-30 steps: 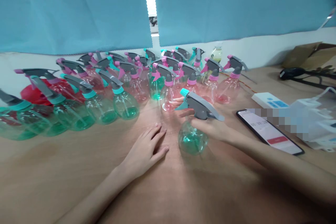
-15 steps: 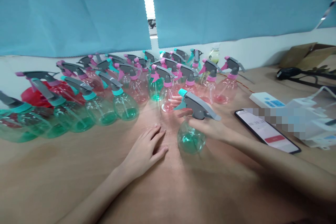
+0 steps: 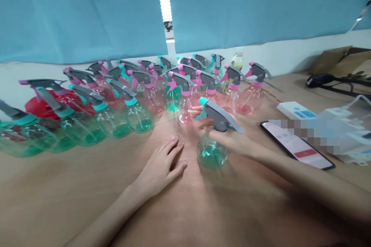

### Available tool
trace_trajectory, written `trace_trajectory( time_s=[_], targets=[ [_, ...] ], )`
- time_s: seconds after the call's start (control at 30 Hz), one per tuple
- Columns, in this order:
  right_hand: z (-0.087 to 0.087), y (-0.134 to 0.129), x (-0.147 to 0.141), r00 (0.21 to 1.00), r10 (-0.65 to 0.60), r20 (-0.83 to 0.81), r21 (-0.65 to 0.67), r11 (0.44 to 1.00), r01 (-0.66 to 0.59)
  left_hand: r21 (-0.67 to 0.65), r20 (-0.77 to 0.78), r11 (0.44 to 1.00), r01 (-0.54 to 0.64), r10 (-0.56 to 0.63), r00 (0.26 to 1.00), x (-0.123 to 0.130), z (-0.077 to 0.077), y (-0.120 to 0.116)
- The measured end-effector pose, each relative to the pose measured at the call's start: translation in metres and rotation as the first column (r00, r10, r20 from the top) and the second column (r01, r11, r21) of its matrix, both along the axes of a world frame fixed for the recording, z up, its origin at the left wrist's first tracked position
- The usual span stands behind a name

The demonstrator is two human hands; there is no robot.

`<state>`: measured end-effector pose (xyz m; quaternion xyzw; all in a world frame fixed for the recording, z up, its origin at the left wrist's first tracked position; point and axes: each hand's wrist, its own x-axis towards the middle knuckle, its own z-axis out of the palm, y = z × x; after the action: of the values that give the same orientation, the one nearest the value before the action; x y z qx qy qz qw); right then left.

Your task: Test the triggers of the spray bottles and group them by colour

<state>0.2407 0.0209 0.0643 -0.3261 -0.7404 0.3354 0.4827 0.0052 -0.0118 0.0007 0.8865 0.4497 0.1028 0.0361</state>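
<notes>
Moved: just the view, a bit.
Brown wooden table (image 3: 72,200): under bare left hand (image 3: 158,168).
Round see-through green plastic spray bottle (image 3: 213,156): mid-table, before bare right hand (image 3: 232,142).
Right hand: behind bottle, can't tell if gripping.
Left hand: flat, empty.

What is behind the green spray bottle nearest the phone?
Behind this bottle: the right hand, fingertips showing past the trigger, and pink-collared bottles farther back. The gray sprayer head hides part of the hand.

round, clear green spray bottle (image 3: 212,156) with grey-and-turquoise trigger head (image 3: 222,116), upright on table (image 3: 174,212)
</notes>
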Motion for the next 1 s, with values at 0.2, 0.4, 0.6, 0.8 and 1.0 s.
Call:
trace_trajectory(
  time_s=[0.2,0.4,0.6,0.8,1.0],
  targets=[
    [-0.0009,-0.0013,-0.0003,0.996,-0.077,0.051,-0.009,0.997,0.078,0.002,0.005,1.000,0.005,-0.005,1.000,-0.0005,-0.0009,0.0001],
    [-0.0037,-0.0002,0.0013,0.996,-0.067,0.066,-0.012,0.998,0.068,-0.004,0.002,1.000,0.004,-0.004,1.000,-0.0010,-0.0019,0.0013],
    [-0.0027,0.0002,0.0023,0.999,-0.026,0.024,0.004,1.000,0.026,-0.006,0.006,1.000,0.002,-0.002,1.000,-0.0005,0.0007,0.0002],
    [0.0008,-0.0022,0.0006,0.997,-0.060,0.040,-0.014,0.998,0.061,-0.002,0.010,1.000,0.004,-0.004,1.000,-0.0013,0.0001,-0.0002],
    [0.0046,-0.0034,0.0021,0.999,-0.033,0.020,-0.028,0.999,0.033,-0.008,0.013,1.000,-0.004,0.004,1.000,-0.0004,0.0008,-0.0003]
  ],
)
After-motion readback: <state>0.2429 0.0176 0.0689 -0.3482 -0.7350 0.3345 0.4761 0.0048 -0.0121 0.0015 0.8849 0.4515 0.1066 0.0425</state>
